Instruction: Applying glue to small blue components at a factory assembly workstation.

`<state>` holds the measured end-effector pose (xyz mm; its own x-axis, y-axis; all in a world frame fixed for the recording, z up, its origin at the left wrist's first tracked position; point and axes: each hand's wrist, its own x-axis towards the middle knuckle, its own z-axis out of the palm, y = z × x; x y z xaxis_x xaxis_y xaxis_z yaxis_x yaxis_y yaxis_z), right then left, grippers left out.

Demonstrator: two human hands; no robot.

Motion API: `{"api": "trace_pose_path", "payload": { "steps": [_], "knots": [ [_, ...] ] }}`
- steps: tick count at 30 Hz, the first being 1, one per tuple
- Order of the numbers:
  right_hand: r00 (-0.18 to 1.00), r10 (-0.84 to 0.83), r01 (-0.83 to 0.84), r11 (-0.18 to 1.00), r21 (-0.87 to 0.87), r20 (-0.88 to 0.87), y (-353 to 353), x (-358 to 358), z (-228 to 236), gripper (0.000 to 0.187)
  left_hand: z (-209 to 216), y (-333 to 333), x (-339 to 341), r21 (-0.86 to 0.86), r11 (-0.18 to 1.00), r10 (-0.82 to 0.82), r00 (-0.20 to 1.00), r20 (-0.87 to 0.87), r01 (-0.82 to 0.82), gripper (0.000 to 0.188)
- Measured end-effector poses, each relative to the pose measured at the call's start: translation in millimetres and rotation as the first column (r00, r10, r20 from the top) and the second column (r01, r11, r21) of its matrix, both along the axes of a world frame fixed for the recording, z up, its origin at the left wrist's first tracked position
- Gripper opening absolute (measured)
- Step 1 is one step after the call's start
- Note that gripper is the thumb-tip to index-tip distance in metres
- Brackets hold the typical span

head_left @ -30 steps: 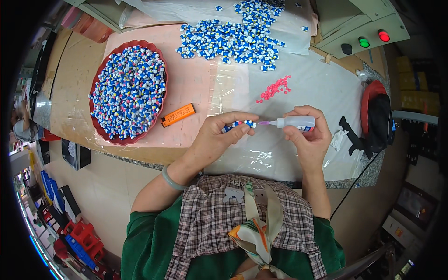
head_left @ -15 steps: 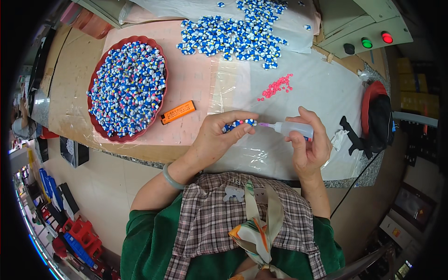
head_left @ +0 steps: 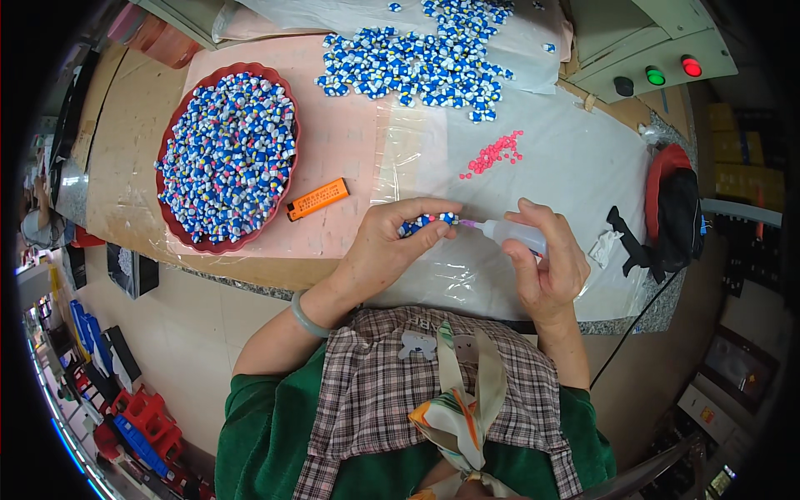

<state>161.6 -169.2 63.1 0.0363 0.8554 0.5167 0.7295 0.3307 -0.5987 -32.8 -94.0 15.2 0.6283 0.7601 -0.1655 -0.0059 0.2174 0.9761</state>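
Note:
My left hand is closed around several small blue-and-white pieces, which show in a row between thumb and forefinger. Some pink and yellow shows on them. In my right hand is a translucent squeeze bottle with a thin purple tip, gripped between thumb and fingers. The tip points left and lies against or very near the right end of the row; exact contact is too small to tell. Just beyond the hands lies a small heap of pink bits on the white sheet.
A red scalloped tray full of blue-and-white pieces stands at the left. Beside it lies an orange lighter. More loose pieces spread at the far side. At the right are a metal box with lit buttons and a black cloth strap.
The bottle has tilted, its base dropping toward me, and shifted slightly left. My right fingers have shifted around it. My left hand has stayed in place.

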Motion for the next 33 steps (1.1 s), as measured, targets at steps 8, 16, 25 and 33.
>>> {"api": "trace_pose_path", "payload": {
  "steps": [8, 16, 25, 33],
  "knots": [
    [1.0, -0.011, 0.011, 1.0, 0.03, -0.005, 2, 2, -4, 0.046, 7, 3, -2, -0.014, 1.0, -0.027, 0.999, -0.037, 0.026, 0.026],
    [0.668, -0.192, -0.017, 0.962, -0.273, -0.719, -2, 13, -17, 0.026, 3, 6, -5, -0.023, 0.999, -0.026, 0.999, -0.028, 0.025, 0.025],
    [0.503, -0.308, -0.26, 0.837, -0.481, -0.807, 26, 23, -35, 0.028, 8, 7, -11, -0.118, 0.993, -0.019, 0.996, -0.082, 0.009, 0.024],
    [0.989, -0.086, 0.038, 0.931, -0.364, -0.118, 51, 3, -49, 0.017, 5, 3, -13, -0.086, 0.996, -0.028, 0.998, -0.054, 0.024, 0.024]
  ]
}}
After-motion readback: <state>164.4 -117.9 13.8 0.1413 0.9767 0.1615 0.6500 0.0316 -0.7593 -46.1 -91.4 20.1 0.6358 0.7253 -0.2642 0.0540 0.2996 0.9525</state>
